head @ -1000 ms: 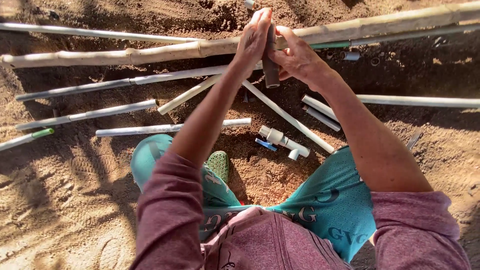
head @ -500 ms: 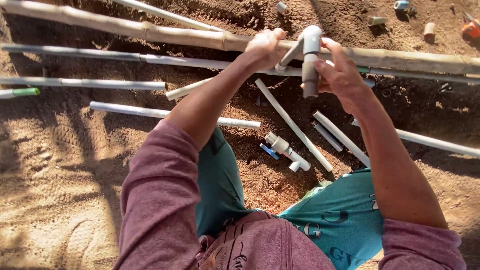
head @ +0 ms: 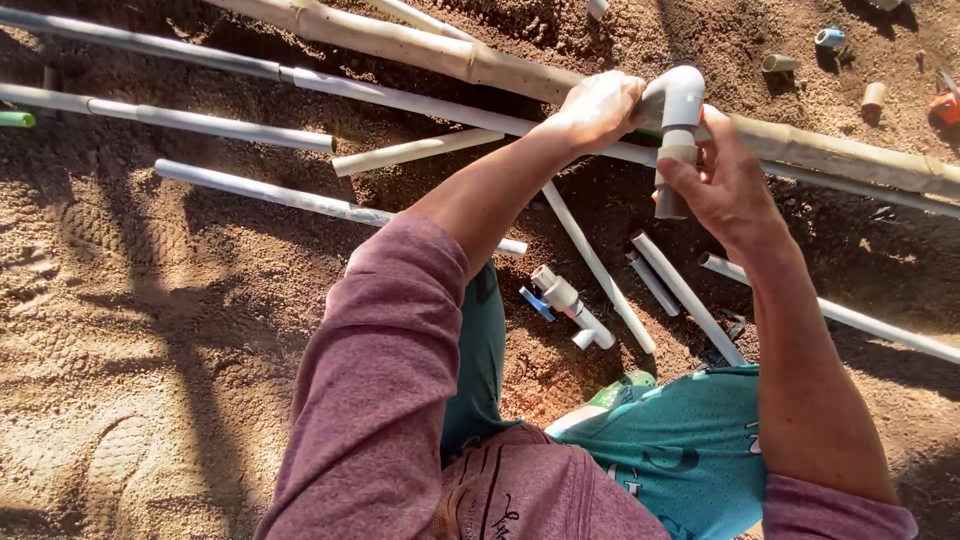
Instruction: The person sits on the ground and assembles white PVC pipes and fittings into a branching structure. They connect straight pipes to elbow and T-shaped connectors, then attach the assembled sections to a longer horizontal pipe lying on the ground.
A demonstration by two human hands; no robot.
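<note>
1. Grey plastic is what we have in both hands: a curved elbow fitting (head: 676, 98) with a short pipe stub (head: 670, 178) hanging from its lower socket, held up in the air at about 1 o'clock from our chest, above the sandy ground (head: 150, 380).
2. Our left hand (head: 598, 108) closes over the left end of the elbow fitting, fingers curled round it and knuckles turned up; we cannot see how much of the socket it covers.
3. Our right hand (head: 722, 185) is closed on the pipe stub from the 3 o'clock side, thumb and fingers pinched on it, palm facing left, wrist bent up from a forearm that runs back toward 5 o'clock.
4. We judge that the stub could go in crooked or only part way if the two hands push off-line, since both arms are stretched out and nothing braces the piece.
5. Should either grip slacken, the piece could drop into the sand, and grit could lodge in the open ends and spoil the fit.
6. Below the hands lie a thick bamboo pole (head: 440, 45) and several long white pipes (head: 300, 200), with a small valve assembly (head: 568, 305) at 6 o'clock of the hands; a falling piece might knock among them or roll under.
7. Loose small fittings (head: 780, 62) sit at 2 o'clock, well apart from both hands.
</note>
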